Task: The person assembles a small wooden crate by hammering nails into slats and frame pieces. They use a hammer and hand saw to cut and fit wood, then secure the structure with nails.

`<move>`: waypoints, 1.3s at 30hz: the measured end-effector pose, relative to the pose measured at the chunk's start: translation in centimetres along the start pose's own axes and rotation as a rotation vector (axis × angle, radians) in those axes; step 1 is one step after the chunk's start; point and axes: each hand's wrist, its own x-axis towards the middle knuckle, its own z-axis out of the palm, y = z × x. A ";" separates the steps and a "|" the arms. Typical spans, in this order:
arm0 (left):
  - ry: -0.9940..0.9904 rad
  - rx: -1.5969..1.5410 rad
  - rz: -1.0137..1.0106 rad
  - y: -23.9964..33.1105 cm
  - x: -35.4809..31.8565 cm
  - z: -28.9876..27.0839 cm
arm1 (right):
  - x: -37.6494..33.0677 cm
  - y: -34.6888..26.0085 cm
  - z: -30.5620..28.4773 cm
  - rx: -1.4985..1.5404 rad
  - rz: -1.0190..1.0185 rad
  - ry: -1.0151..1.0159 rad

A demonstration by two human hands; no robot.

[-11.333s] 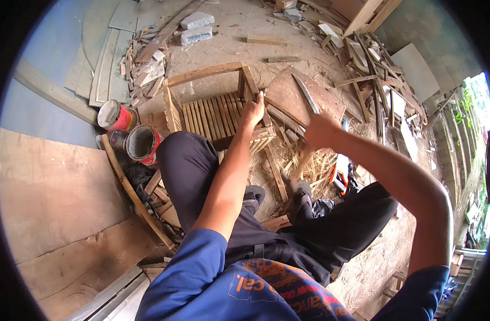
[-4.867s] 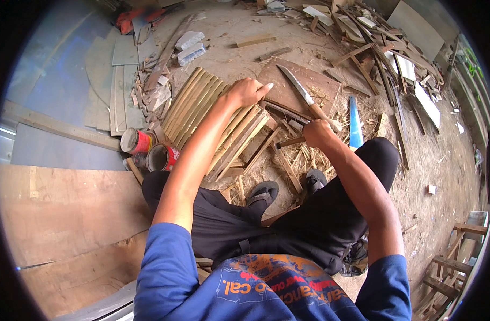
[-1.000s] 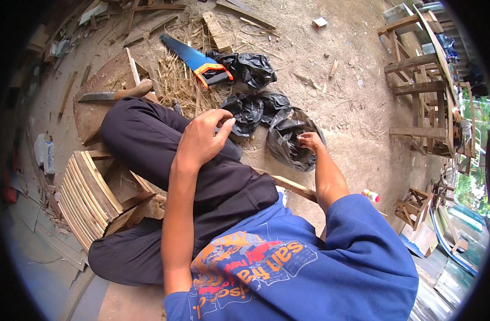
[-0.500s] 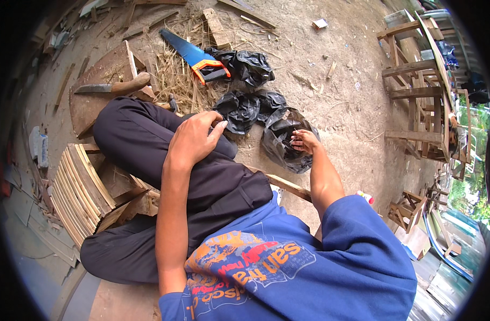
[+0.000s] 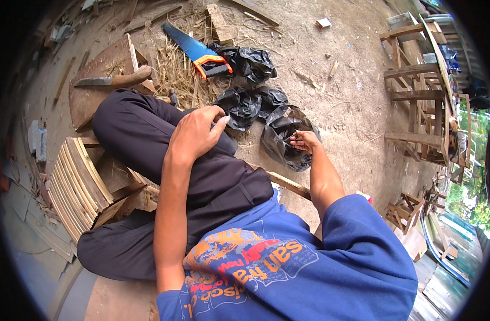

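My left hand [image 5: 198,135] lies over my bent knee, fingers curled and thumb drawn in toward them; whatever they may hold is hidden. In the mouth of a black plastic bag [image 5: 280,147] is my right hand [image 5: 305,141], its fingers pinched together. Something too small to name may be between its fingertips. Two more crumpled black plastic bags, one nearer [image 5: 238,108] and one farther [image 5: 254,64], lie on the ground ahead of my left hand. A handsaw [image 5: 194,51] with a blue blade and an orange and black handle rests on straw beside the farther bag.
At left, a large knife [image 5: 114,80] with a wooden handle lies on a brown board [image 5: 87,101]. A hammer-like tool [image 5: 173,98] sits by my knee. Below it stands a slatted wooden piece [image 5: 79,187]. Wood scraps [image 5: 219,24] litter the dirt; wooden frames [image 5: 416,96] stand at right.
The view has shifted slightly. My right hand stays in the bag with its fingers a little closer together; my left hand keeps its place over the knee.
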 end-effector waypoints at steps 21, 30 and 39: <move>0.044 -0.029 -0.005 0.0 -0.5 -0.2 | -0.9 -0.7 0.5 0.204 -0.114 -0.165; 0.720 -0.560 0.203 0.0 -0.2 -3.1 | -7.0 -14.0 15.8 0.160 -0.729 -0.294; 1.059 -0.642 0.000 -2.4 -7.3 -8.8 | -31.8 -21.0 40.0 -0.195 -1.430 -0.585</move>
